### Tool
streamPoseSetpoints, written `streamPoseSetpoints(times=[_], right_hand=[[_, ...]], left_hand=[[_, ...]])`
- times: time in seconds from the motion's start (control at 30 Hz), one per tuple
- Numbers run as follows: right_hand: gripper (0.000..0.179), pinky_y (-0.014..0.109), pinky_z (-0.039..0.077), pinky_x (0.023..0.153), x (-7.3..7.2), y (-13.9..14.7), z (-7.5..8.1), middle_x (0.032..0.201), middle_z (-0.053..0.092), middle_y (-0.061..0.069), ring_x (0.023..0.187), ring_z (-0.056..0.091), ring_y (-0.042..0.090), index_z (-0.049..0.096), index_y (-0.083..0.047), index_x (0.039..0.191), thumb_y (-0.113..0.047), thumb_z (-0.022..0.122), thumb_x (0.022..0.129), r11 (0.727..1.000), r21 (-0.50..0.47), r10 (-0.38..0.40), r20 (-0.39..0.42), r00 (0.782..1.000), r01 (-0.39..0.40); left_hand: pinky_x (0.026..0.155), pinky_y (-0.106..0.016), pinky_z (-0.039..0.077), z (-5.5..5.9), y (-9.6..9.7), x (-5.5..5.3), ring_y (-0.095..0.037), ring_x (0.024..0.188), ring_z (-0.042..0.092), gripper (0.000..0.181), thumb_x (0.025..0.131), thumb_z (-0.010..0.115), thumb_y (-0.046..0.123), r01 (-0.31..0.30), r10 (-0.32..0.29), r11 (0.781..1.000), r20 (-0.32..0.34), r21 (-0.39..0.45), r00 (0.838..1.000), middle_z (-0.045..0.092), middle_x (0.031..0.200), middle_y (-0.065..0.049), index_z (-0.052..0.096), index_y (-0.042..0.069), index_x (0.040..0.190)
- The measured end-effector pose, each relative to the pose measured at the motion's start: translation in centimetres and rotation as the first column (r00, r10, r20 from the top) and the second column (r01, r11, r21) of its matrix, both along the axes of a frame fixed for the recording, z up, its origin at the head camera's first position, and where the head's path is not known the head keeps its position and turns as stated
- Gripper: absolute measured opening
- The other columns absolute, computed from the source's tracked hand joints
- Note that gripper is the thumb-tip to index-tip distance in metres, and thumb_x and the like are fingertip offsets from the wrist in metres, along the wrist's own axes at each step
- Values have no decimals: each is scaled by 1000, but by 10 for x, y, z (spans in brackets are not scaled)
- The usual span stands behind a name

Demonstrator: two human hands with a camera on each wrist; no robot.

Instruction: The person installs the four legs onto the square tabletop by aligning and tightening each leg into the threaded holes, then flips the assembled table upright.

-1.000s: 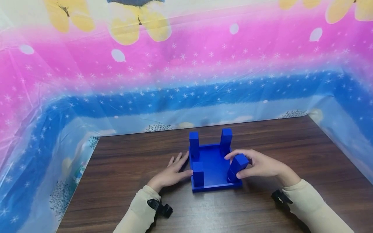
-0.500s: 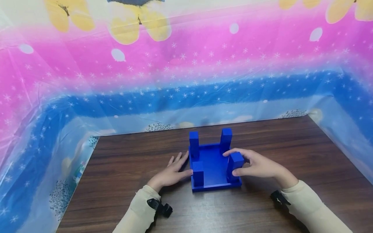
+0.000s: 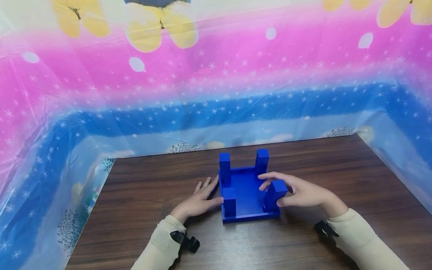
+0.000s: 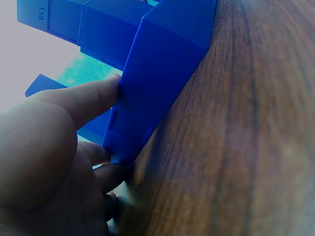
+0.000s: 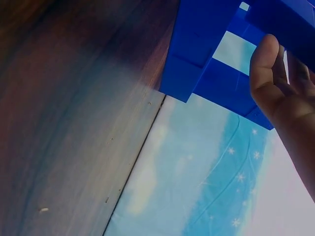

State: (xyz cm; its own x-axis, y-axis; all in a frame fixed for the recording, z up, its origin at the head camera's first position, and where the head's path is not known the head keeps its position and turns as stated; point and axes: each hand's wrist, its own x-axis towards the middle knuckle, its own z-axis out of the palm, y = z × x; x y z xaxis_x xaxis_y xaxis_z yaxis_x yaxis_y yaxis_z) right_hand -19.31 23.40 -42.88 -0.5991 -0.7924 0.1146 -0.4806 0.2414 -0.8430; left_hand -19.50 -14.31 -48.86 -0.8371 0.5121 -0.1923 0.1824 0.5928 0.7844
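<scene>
A blue square base (image 3: pixel 248 193) with a raised rim lies on the table. Blue blocks stand upright at three corners: far left (image 3: pixel 224 168), far right (image 3: pixel 261 165) and near left (image 3: pixel 230 202). At the near right corner a fourth blue block (image 3: pixel 275 195) leans outward to the right, held by my right hand (image 3: pixel 302 191) between thumb and fingers. My left hand (image 3: pixel 195 202) steadies the left side, fingers spread and fairly straight. In the left wrist view its thumb (image 4: pixel 93 101) touches the blue side wall (image 4: pixel 157 73).
The dark wood-grain table (image 3: pixel 152 187) extends around the base. Behind it and along both sides hangs a pink and blue patterned cloth (image 3: pixel 202 93). Both cream sleeves carry black wrist cameras, the left camera (image 3: pixel 185 240) close over the tabletop.
The near right block tilted from leaning right to nearly upright, then back to leaning right. My right hand moved slightly left and back with it. The left hand and base stayed put.
</scene>
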Motion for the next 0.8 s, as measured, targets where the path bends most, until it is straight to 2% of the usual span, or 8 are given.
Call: streamPoseSetpoints(times=[0.1, 0.17, 0.23, 0.33, 0.43, 0.6, 0.8], right_hand=[[72, 29, 51, 87, 0, 0, 1, 136, 63, 19, 131, 56, 17, 41, -13, 160, 2, 70, 96, 1000, -5, 17, 1, 1000, -17], [71, 27, 53, 81, 0, 1, 1, 136, 62, 20, 114, 63, 15, 39, -9, 160, 4, 67, 96, 1000, -11, 27, 26, 999, -26], [72, 24, 51, 67, 0, 1, 1, 136, 62, 20, 102, 62, 13, 37, -5, 159, 10, 64, 94, 999, -23, 41, 42, 998, -40], [75, 21, 39, 48, -1, 2, -1, 137, 60, 18, 79, 53, 11, 34, 2, 158, 19, 58, 89, 997, -44, 66, 61, 996, -63], [78, 21, 38, 48, -2, 4, -2, 138, 61, 16, 86, 55, 13, 34, 1, 159, 23, 54, 86, 996, -53, 76, 61, 995, -73], [80, 22, 36, 46, -4, 4, -3, 137, 62, 13, 67, 47, 13, 34, 0, 159, 24, 53, 85, 995, -64, 84, 55, 995, -81], [77, 25, 36, 49, -4, 5, -2, 137, 64, 14, 61, 39, 13, 38, -1, 158, 24, 52, 86, 993, -76, 98, 48, 994, -95]], left_hand=[[128, -58, -3, 0, 0, 0, -24, 161, -11, 92, 101, 56, 68, 4, -4, 1000, -1, 7, 1000, 9, 175, 3, 12, 26, 170], [128, -59, -3, 0, 0, 0, -24, 161, -12, 91, 101, 56, 68, 2, -2, 1000, 0, 6, 1000, 8, 175, 3, 12, 26, 170], [128, -60, -2, 0, 0, 1, -25, 161, -12, 92, 101, 55, 69, 0, 0, 1000, 3, 3, 1000, 8, 176, 3, 13, 26, 170], [127, -61, -2, 2, 0, 1, -27, 161, -13, 94, 99, 55, 71, -5, 5, 1000, 8, -2, 1000, 8, 176, 2, 13, 26, 170], [127, -60, -2, 2, 0, 1, -27, 161, -12, 97, 98, 54, 74, -3, 3, 1000, 9, 0, 1000, 8, 176, 1, 13, 25, 170], [128, -59, -3, 0, 0, 0, -26, 161, -11, 96, 98, 54, 73, 2, -2, 1000, 5, 4, 1000, 8, 176, 1, 12, 25, 170], [128, -58, -4, -1, -1, 0, -25, 161, -12, 93, 100, 56, 69, 6, -6, 1000, 2, 9, 1000, 9, 175, 3, 12, 26, 170]])
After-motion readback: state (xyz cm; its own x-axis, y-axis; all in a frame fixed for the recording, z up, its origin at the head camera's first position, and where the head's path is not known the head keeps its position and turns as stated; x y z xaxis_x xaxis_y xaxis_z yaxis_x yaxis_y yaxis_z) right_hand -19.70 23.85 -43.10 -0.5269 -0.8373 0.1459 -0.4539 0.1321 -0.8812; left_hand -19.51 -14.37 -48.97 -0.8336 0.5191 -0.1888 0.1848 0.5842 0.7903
